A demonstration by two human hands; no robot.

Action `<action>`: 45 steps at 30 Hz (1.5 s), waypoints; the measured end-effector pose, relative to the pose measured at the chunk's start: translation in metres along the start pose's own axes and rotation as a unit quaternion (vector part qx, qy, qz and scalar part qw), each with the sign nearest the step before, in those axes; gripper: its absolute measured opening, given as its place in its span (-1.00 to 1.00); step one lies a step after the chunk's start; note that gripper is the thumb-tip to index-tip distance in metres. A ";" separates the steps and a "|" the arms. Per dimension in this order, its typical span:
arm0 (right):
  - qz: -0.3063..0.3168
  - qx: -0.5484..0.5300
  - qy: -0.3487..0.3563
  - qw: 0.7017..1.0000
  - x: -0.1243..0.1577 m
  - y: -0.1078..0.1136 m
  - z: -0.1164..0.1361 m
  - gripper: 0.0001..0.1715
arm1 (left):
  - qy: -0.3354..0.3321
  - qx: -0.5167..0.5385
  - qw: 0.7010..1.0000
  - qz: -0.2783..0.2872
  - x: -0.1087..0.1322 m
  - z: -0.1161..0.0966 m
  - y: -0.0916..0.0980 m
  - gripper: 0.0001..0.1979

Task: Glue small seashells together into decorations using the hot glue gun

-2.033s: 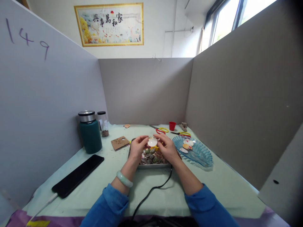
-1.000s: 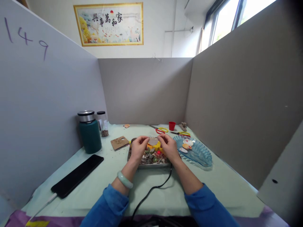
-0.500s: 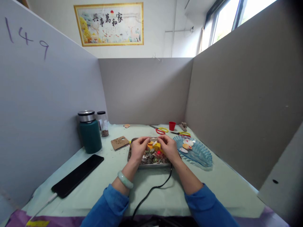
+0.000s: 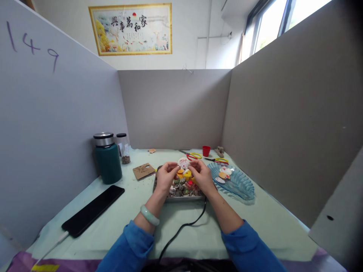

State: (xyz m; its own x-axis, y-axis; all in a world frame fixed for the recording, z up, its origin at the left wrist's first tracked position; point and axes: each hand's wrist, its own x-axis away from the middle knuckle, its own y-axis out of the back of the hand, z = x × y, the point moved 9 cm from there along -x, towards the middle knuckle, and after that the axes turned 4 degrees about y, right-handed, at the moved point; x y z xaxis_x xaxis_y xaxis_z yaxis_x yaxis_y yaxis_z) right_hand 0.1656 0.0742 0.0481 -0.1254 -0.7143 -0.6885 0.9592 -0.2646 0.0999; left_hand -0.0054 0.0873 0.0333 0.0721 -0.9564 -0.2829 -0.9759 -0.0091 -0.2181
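My left hand (image 4: 165, 177) and my right hand (image 4: 202, 175) meet above a metal tray (image 4: 183, 198) filled with several small coloured shells. Both hands pinch one white fan-shaped shell with red marks (image 4: 183, 163), held upright between the fingertips. A pale green bangle (image 4: 149, 215) sits on my left wrist, and both arms wear blue sleeves. To the right lies a blue glass shell-shaped dish (image 4: 235, 183) holding a few shells.
A green flask (image 4: 107, 158) and a small jar (image 4: 124, 148) stand at left, a black phone (image 4: 93, 210) near the front. A cardboard piece (image 4: 144, 170), scissors (image 4: 193, 155), a red cup (image 4: 206, 150) and a black cable (image 4: 181, 228) lie about. Grey partitions wall three sides.
The white shell went from lying flat with its inside up, to edge-on, to standing upright with its red-marked ribbed side showing. The hands stayed over the tray.
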 end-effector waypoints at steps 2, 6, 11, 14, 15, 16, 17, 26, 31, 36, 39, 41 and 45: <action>0.005 -0.003 -0.004 1.000 0.000 0.000 0.000 -0.77 | 0.006 0.004 1.000 -0.002 0.001 0.000 0.001 -0.62; 0.023 0.008 -0.017 1.000 0.000 -0.002 0.002 -0.77 | 0.018 0.019 1.000 -0.007 0.002 -0.001 0.002 -0.58; 0.039 0.046 -0.013 0.998 0.001 -0.002 0.005 -0.70 | 0.026 0.033 0.999 -0.006 0.002 0.000 0.002 -0.56; 0.037 0.053 -0.005 0.998 0.001 -0.002 0.005 -0.70 | 0.030 0.037 0.999 -0.001 0.002 0.002 0.002 -0.57; 0.037 0.055 -0.004 0.998 0.001 -0.002 0.005 -0.70 | 0.030 0.036 0.999 0.000 0.002 0.002 0.001 -0.57; 0.037 0.057 -0.004 0.998 0.002 -0.002 0.005 -0.70 | 0.031 0.035 0.999 0.001 0.002 0.002 0.001 -0.58; 0.038 0.059 -0.003 0.998 0.002 -0.002 0.005 -0.70 | 0.032 0.034 0.999 0.002 0.002 0.002 0.001 -0.59; 0.041 0.058 0.010 0.997 0.001 -0.002 0.008 -0.71 | 0.072 0.034 0.997 0.018 0.005 0.005 -0.004 -0.65; 0.023 0.041 0.018 0.999 0.001 0.000 0.008 -0.69 | 0.066 0.044 0.996 0.029 0.003 0.008 -0.003 -0.65; 0.022 0.039 0.023 0.999 0.000 0.001 0.009 -0.68 | 0.058 0.048 0.996 0.040 0.001 0.009 -0.002 -0.65; 0.023 0.041 0.025 0.999 0.000 0.001 0.010 -0.68 | 0.057 0.046 0.997 0.034 0.000 0.010 -0.001 -0.64; 0.025 0.042 0.023 0.999 0.000 0.001 0.010 -0.69 | 0.056 0.046 0.997 0.030 0.000 0.010 0.000 -0.63; 0.036 0.042 0.015 0.998 0.000 -0.001 0.009 -0.72 | 0.054 0.045 0.997 0.021 0.000 0.008 0.001 -0.63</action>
State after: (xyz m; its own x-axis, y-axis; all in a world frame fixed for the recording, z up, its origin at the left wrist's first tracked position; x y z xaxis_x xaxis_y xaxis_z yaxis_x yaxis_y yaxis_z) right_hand 0.1627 0.0685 0.0547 -0.0486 -0.7139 -0.6985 0.9403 -0.2687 0.2091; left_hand -0.0042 0.0894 0.0254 0.0039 -0.9814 -0.1920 -0.9547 0.0535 -0.2927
